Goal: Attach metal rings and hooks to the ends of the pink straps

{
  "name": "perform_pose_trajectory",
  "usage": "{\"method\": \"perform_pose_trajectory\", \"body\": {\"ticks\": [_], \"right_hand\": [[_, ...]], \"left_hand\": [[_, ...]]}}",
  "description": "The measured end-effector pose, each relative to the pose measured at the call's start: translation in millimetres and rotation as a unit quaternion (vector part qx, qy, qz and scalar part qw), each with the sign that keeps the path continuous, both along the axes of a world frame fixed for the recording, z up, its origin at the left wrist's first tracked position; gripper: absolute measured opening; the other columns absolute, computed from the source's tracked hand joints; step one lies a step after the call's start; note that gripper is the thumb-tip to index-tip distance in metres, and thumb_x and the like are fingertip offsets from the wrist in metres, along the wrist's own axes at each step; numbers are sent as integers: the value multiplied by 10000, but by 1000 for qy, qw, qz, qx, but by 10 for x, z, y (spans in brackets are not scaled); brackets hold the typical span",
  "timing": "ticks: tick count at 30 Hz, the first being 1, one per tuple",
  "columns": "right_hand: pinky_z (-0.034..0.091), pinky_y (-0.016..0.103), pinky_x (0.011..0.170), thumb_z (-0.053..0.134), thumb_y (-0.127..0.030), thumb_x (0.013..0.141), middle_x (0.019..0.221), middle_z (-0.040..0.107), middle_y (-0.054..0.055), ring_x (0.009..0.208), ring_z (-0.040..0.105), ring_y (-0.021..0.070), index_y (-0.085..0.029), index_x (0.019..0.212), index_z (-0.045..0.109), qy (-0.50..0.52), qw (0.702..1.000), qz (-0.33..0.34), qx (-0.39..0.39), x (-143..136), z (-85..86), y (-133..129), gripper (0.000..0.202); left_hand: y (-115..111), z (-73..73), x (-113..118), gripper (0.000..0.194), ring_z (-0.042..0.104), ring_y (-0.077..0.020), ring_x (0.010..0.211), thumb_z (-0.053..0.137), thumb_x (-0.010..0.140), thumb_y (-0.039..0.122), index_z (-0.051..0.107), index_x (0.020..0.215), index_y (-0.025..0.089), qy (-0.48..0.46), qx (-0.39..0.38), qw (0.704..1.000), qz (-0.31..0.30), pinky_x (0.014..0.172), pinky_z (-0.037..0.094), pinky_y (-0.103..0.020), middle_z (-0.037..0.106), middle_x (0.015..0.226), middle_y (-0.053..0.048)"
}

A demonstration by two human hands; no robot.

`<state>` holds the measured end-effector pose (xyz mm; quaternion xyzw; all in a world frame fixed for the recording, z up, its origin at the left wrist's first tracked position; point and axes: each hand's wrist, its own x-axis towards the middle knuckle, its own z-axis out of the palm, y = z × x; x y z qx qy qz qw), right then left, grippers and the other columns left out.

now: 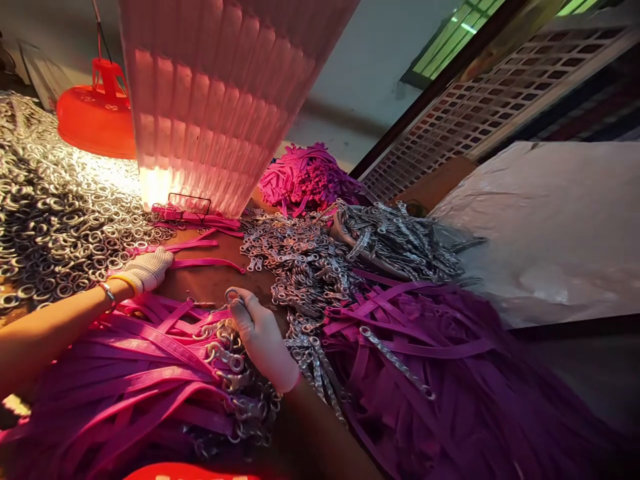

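My left hand [149, 268], in a white knitted glove with a yellow cuff, has its fingers closed at a pink strap [207, 263] that runs out to its right. Thumb and finger of my right hand [263, 340], in a thin pale glove, pinch a metal ring [231, 294]. Below the hands lies a heap of pink straps [145, 373] with metal rings and links [230, 360] at their right ends. Rings [65, 227] are piled to the left of my left hand.
A red lamp [95, 120] hangs beside a ribbed translucent panel [215, 100]. Metal chain links [310, 260] lie mid-table, with more in a bag [400, 240]. Purple straps [425, 373] fill the right. A pink bundle [307, 177] sits behind; white plastic sheeting [555, 227] is far right.
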<state>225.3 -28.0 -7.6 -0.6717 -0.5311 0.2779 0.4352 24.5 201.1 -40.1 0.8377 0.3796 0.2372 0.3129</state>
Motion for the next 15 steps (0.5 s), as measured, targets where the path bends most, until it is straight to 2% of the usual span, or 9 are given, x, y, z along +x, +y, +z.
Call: {"method": "perform_pose_trajectory", "body": {"ticks": [3,6,8,10,12,14,15], "right_hand": [[424,249,572,443,-493,1019,741,654,-16,603,543,137,-207,1255,633,-2,1000,-1,-5,-16,21,-57,416],[473,252,669,459,-465,1015,871,705,6,737,606,149,-219,1244,645,4,1000,-12,10,13,79,-129,384],[485,248,746,486,-412,1007,951,720,6,820,625,148,-227,1200,670,8,1000,2,27,15,141,-176,325],[484,241,779,505,-354,996,969,723,-1,848,631,142,-229,1135,700,10,999,31,38,-15,213,-217,270],[481,232,757,516,-329,990,931,724,-6,821,631,138,-226,1085,718,13,997,59,42,-73,283,-252,246],[478,228,729,513,-330,999,900,725,-6,792,631,134,-222,1096,718,15,996,75,51,-145,343,-286,251],[479,229,734,514,-332,1003,907,729,-3,796,636,134,-220,1120,711,12,995,78,59,-181,369,-304,255]], "left_hand": [[90,53,-2,107,483,-89,634,577,766,94,675,730,113,44,1,999,-6,667,386,-191,591,680,28],[110,275,-45,96,543,-131,621,611,741,137,702,768,125,66,-17,998,0,623,419,-221,652,669,-7],[-23,559,-128,223,611,-153,708,564,759,141,714,922,111,39,-35,998,20,641,454,-222,714,790,-35],[-262,923,-258,401,638,-145,809,515,774,115,664,1147,108,-37,-57,996,56,680,470,-209,728,950,-41],[-541,1283,-403,572,610,-101,759,502,801,107,539,1369,168,-88,-1,992,95,685,455,-192,699,938,-2],[-797,1542,-517,593,595,-92,766,600,816,177,516,1401,208,-70,92,983,145,714,455,-199,688,985,7],[-907,1612,-551,564,589,-94,756,647,817,233,547,1371,215,-59,112,979,159,706,455,-201,691,988,7]]}}
